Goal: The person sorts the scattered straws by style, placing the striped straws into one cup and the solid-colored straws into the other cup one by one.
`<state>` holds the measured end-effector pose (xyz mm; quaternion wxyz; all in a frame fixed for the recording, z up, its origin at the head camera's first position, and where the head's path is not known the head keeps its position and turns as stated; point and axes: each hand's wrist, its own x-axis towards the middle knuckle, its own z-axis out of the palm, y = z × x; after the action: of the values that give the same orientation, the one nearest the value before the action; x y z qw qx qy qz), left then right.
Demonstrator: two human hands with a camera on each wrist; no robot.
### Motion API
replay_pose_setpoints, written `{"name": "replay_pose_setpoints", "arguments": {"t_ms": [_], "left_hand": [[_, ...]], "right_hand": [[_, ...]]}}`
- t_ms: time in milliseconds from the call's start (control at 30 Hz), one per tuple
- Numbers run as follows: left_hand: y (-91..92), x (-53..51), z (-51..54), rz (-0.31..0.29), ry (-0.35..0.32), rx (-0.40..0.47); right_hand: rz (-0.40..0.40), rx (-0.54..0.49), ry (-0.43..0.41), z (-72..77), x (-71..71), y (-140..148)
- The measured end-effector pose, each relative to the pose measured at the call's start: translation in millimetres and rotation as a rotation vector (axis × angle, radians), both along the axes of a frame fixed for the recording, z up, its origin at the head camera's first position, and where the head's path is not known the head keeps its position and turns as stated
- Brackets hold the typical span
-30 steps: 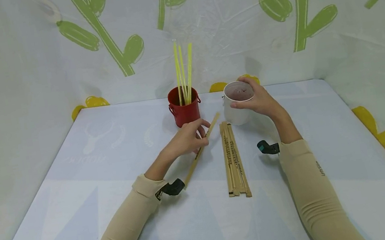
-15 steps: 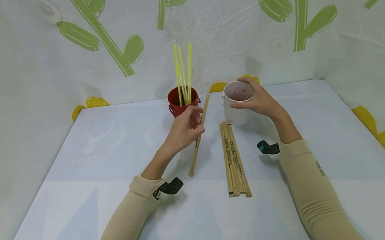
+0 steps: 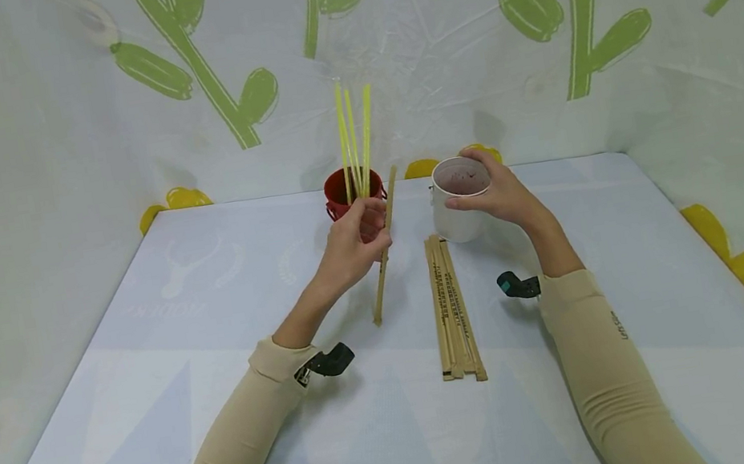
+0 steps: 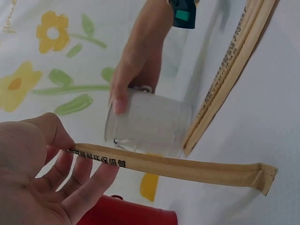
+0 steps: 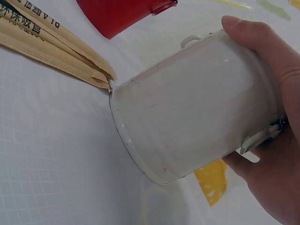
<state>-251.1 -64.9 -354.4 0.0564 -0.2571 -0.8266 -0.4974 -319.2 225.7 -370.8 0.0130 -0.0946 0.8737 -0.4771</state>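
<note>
The left hand (image 3: 351,247) pinches a slim brown paper-wrapped straw (image 4: 187,169), slanted before a round red metal bucket (image 3: 339,206) (yellow plastic straws (image 3: 366,131) stand inside); whether they touch is hard to tell. The right hand (image 3: 500,191) grips a round white metal bucket (image 3: 456,220) near its rim, behind flat brown paper-wrapped straws (image 3: 454,316) on the pale table (image 3: 119,434).

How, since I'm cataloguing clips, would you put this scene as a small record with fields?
Left hand: pinches one slim brown paper-wrapped straw
Right hand: grips a round white metal-looking bucket near its rim
Round red metal-looking bucket: holds slender yellow sticks
Lying flat: several brown paper-wrapped straws, far ends near the white bucket's base
Surface: white and pale-blue patterned table
</note>
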Motion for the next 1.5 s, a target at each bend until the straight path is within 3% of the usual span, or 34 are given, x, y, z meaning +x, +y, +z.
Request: {"name": "replay_pose_setpoints", "arguments": {"t_ms": [500, 667, 933, 1200, 1500], "left_hand": [[9.1, -3.3, 0.4, 0.021, 0.045, -0.001], [12.9, -6.1, 5.8, 0.007, 0.082, -0.018], [24.9, -17.9, 29.9, -0.037, 0.179, -0.018], [45.2, -32.1, 54.9, -0.058, 0.181, 0.021], [58.7, -49.5, 84.9, -0.035, 0.183, 0.045]], "right_hand": [[-0.013, -0.015, 0.003, 1.7, 2.1, -2.0], [-0.015, -0.008, 0.006, 1.1, 2.0, -3.6], [-0.015, -0.005, 0.031, -0.8, 1.7, -2.1], [0.015, -0.051, 0.026, 2.2, 3.0, -4.2], [0.009, -0.035, 0.036, 0.0, 1.6, -1.7]]}}
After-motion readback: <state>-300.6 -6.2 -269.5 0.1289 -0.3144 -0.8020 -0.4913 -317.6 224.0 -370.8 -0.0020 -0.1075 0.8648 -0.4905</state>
